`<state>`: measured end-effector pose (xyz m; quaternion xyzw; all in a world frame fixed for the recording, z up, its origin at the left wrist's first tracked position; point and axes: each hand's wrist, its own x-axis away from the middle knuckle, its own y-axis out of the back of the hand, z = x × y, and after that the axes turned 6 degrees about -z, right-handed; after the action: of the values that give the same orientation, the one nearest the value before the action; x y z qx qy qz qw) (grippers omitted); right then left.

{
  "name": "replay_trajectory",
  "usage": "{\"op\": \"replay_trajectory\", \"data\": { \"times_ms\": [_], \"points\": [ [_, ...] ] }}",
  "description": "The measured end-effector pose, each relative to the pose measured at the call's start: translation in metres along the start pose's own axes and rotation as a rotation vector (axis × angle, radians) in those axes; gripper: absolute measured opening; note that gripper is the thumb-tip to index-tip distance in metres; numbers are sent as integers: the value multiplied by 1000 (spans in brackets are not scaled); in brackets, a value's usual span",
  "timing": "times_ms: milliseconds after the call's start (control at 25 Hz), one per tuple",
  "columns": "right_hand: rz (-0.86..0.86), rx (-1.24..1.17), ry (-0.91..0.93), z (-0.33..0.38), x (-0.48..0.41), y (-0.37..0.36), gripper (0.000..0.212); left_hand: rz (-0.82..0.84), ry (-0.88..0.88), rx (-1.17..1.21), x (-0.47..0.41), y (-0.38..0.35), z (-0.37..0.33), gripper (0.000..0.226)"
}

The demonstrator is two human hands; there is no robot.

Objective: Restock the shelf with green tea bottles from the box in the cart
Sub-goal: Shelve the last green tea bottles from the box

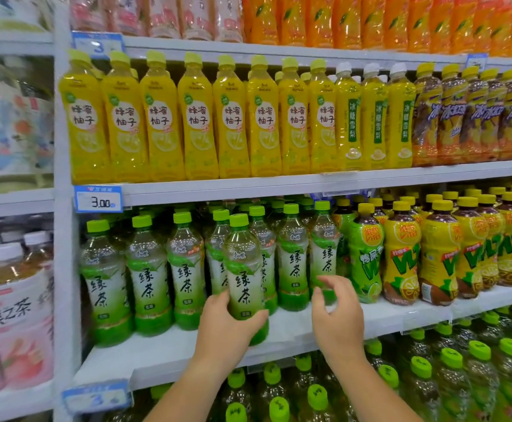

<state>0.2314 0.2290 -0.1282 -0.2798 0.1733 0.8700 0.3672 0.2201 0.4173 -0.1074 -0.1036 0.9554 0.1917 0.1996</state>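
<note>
While I stock, this is how things stand.
Bottle [245, 278]: green tea, upright at the shelf [163, 351] front, ahead of its row.
Left hand [227, 324]: wrapped round the bottle's base.
Right hand [335, 318]: fingers spread, empty, just beside the row's last bottle [323, 254].
Progress: row looks nearly full; front gaps remain.
Box, cart: out of view.

Both forearms bare, no sleeves/gloves/watch; left hand [229, 322] & right hand [335, 318] w/o rings, short nails.
</note>
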Motion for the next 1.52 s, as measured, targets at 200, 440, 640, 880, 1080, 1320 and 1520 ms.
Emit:
{"op": "replay_trajectory", "data": {
  "times_ms": [200, 440, 640, 880, 1080, 1320, 1520],
  "points": [
    [590, -330, -135, 48, 16, -22, 35, -25, -7, 46, 19, 19, -2, 32],
    [749, -251, -68, 96, 45, -62, 56, -120, 35, 136, 35, 86, 11, 42],
    [808, -372, -82, 141, 82, -120, 45, -268, 29, 57, 27, 145, 43, 62],
    [796, -349, -43, 162, 107, -165, 29, -393, 41, -15, 19, 176, 72, 65],
    [806, -322, -29, 151, 114, -169, 40, -411, 63, -286, 26, 167, 76, 62],
    [811, -299, -2, 148, 125, -170, 42, -456, 59, -291, 30, 163, 76, 56],
    [785, -355, -31, 148, 137, -176, 32, -461, 8, -434, 33, 170, 79, 62]
  ]
}}
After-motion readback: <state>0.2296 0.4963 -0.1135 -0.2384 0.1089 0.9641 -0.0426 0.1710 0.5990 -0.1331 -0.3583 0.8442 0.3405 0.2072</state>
